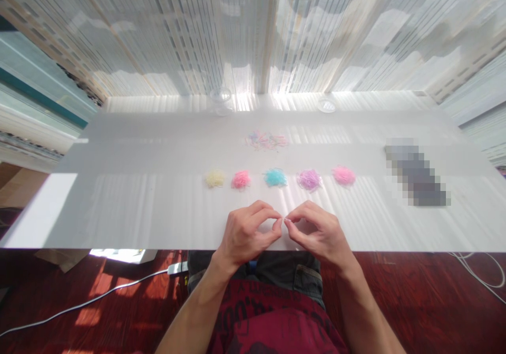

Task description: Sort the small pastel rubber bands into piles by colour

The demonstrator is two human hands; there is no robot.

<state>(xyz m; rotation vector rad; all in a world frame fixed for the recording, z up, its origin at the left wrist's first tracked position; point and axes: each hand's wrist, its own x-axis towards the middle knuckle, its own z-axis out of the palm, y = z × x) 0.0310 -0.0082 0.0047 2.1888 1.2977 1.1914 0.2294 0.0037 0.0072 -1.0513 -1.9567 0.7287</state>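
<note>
My left hand (249,231) and my right hand (318,231) meet near the table's front edge. In each, thumb and forefinger are pinched together, the tips almost touching the other hand's. A tiny pale strand seems to show at the right fingertips, too small to name. Just beyond the hands runs a row of small piles of thin strands that look like little elastic bands: a yellow pile (214,178), a coral pile (241,179), a turquoise pile (275,177), a purple pile (310,179) and a pink pile (343,175). Behind them spreads a loose mixed-colour pile (266,141).
A clear round container (221,102) stands at the back of the white table (150,148), and a clear lid (327,105) lies farther right. A pixelated dark object (418,174) is on the right. Curtains (245,37) hang behind; a white cable (98,296) crosses the floor.
</note>
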